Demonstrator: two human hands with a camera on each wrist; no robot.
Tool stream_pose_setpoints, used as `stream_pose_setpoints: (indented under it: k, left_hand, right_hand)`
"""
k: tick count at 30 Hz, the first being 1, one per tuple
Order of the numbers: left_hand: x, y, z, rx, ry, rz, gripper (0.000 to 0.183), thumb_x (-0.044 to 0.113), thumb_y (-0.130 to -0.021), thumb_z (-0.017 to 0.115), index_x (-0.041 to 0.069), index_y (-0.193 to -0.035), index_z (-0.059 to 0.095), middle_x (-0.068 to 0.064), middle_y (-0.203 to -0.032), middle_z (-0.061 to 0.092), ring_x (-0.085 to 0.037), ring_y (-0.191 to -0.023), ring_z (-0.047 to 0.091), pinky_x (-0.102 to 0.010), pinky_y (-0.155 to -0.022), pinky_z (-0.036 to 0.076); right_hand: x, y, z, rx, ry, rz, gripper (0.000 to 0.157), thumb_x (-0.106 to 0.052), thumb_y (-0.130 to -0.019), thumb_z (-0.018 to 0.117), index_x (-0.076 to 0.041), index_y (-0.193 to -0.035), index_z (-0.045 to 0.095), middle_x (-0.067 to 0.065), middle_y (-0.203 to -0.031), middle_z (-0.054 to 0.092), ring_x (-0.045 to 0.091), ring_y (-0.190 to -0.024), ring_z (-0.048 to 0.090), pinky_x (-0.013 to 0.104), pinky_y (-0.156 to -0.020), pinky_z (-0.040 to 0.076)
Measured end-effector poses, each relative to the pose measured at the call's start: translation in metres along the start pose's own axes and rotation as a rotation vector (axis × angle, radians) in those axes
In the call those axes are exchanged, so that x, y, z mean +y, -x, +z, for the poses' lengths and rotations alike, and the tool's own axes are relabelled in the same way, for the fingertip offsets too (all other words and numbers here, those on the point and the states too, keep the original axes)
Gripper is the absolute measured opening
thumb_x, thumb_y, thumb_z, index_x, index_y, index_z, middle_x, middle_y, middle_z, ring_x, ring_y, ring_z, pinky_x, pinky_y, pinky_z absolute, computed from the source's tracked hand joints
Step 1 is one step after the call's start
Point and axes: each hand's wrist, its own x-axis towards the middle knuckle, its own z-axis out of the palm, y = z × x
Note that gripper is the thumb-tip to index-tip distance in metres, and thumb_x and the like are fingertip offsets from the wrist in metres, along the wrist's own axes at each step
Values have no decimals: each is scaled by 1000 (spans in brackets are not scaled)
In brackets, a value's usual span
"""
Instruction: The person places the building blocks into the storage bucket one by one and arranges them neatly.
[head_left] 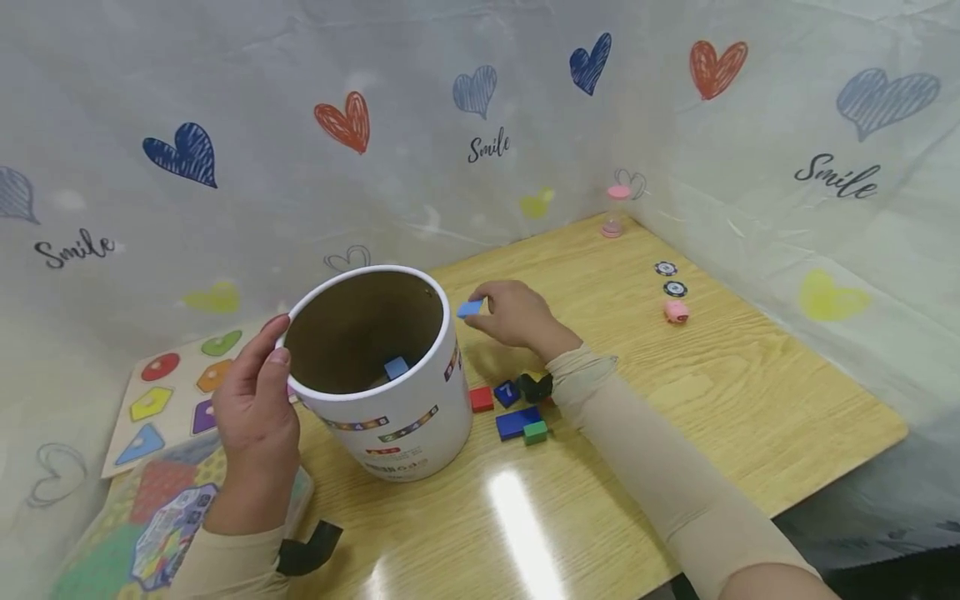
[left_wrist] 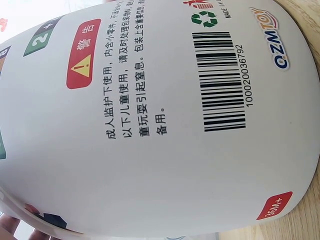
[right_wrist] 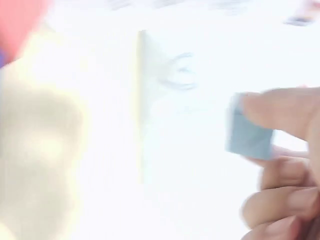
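My left hand (head_left: 258,404) grips the rim of a white toy bucket (head_left: 438,421) at its left side, thumb outside. The left wrist view shows the bucket wall (left_wrist: 160,175) close up, with printed text and a barcode. Just right of the bucket, my right hand (head_left: 521,317) pinches a light blue block (head_left: 469,308) between thumb and fingers. In the right wrist view that block (right_wrist: 250,135) looks small and square in a washed-out, blurred picture. A blue block (head_left: 396,367) is visible inside the bucket; part of its inside is hidden.
Near the bucket's right side lie a red block (head_left: 482,399), a dark blue number block (head_left: 507,393), a long blue block (head_left: 516,422) and a green block (head_left: 535,432). A shape board (head_left: 172,408) is at left. Black chips (head_left: 675,288) and a pink toy (head_left: 677,312) lie far right.
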Motion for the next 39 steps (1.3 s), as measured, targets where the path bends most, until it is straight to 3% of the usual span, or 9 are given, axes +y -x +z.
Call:
stream_pose_setpoints:
  k: [4, 8, 14, 22, 27, 31, 34, 37, 39]
  left_hand:
    - [1, -1, -8, 5, 19, 27, 33, 19, -96, 54, 11, -128, 60, -5, -132, 54, -22, -126, 43, -31, -103, 40]
    - [-3, -3, -6, -11, 53, 35, 33, 17, -96, 54, 11, -128, 60, -6, -133, 54, -22, -126, 43, -28, -102, 41]
    - [-7, -7, 4, -58, 26, 8, 33, 21, -97, 53, 17, -129, 60, 0, -134, 53, -18, -126, 45, -29, -100, 44]
    - [-5, -5, -6, -54, 11, 8, 34, 23, -97, 53, 18, -131, 58, 1, -135, 53, -18, -127, 44, -30, -100, 43]
    - [-3, -5, -7, -50, 15, 5, 35, 24, -97, 53, 18, -131, 58, 2, -135, 53, -18, -127, 44, -32, -101, 43]
    - [-3, -5, -5, -52, 17, 16, 34, 24, -97, 53, 17, -130, 58, 1, -134, 53, -19, -127, 45, -33, -102, 42]
    - [-3, -5, -4, -39, 8, 10, 33, 24, -97, 54, 19, -129, 60, 1, -134, 53, -19, -126, 45, -30, -100, 43]
    - [-3, -5, -5, -24, -2, -2, 32, 24, -97, 54, 19, -128, 60, 1, -134, 53, -19, -126, 45, -28, -99, 44]
    - [-3, -4, -6, -14, 0, -17, 32, 24, -96, 55, 19, -128, 61, 2, -135, 53, -18, -126, 45, -28, -99, 44]
  right_hand:
    - [-22, 5, -21, 204, -443, -111, 39, -43, -85, 68, -21, -117, 66, 2, -59, 39, 17, -49, 35, 27, -45, 30]
    - [-38, 18, -32, 232, -781, -213, 36, -35, -83, 72, -21, -115, 68, 3, -56, 30, 18, -47, 27, 27, -44, 26]
    - [-48, 37, -37, 120, -907, -243, 30, -21, -86, 71, -15, -115, 68, 3, -59, 29, 18, -50, 26, 27, -42, 22]
    - [-59, 34, -29, 56, -943, -275, 31, -14, -87, 69, -7, -117, 66, 3, -58, 30, 18, -50, 27, 27, -42, 21]
    - [-57, 33, -33, 92, -908, -298, 32, -21, -86, 70, -8, -116, 67, 1, -57, 30, 17, -48, 26, 24, -47, 32]
    - [-41, 30, -45, 103, -809, -246, 29, -26, -87, 69, -11, -112, 69, 3, -56, 32, 19, -46, 26, 27, -49, 37]
    - [-19, 26, -55, 23, -487, -132, 26, -31, -87, 67, -15, -107, 71, 8, -62, 45, 22, -51, 38, 33, -50, 37]
    - [9, 22, -59, -132, -60, 31, 24, -38, -84, 69, -18, -98, 72, 6, -80, 60, 22, -68, 52, 36, -60, 45]
    - [28, 20, -57, -261, 129, 140, 28, -42, -80, 71, -15, -90, 71, 2, -86, 62, 21, -75, 54, 36, -63, 46]
